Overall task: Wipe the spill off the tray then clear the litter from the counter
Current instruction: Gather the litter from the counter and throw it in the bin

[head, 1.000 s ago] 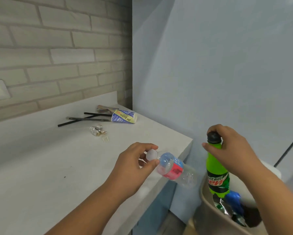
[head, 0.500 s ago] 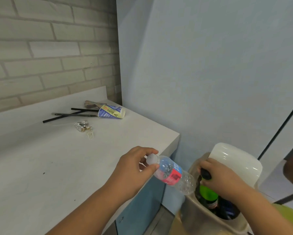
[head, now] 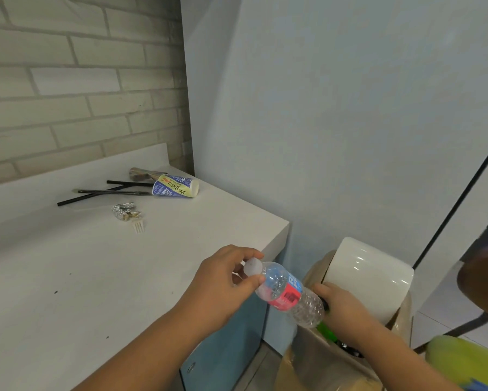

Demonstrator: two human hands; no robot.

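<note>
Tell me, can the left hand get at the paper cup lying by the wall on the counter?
Probably not yet: the left hand pinches the clear bottle, so it is busy. The counter between it and the paper cup looks free, though the cup lies far back.

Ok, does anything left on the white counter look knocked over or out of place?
The blue and yellow paper cup lies tipped on its side near the back corner of the white counter. Beside it lie loose black straws, a crumpled foil ball and a white plastic fork.
</note>
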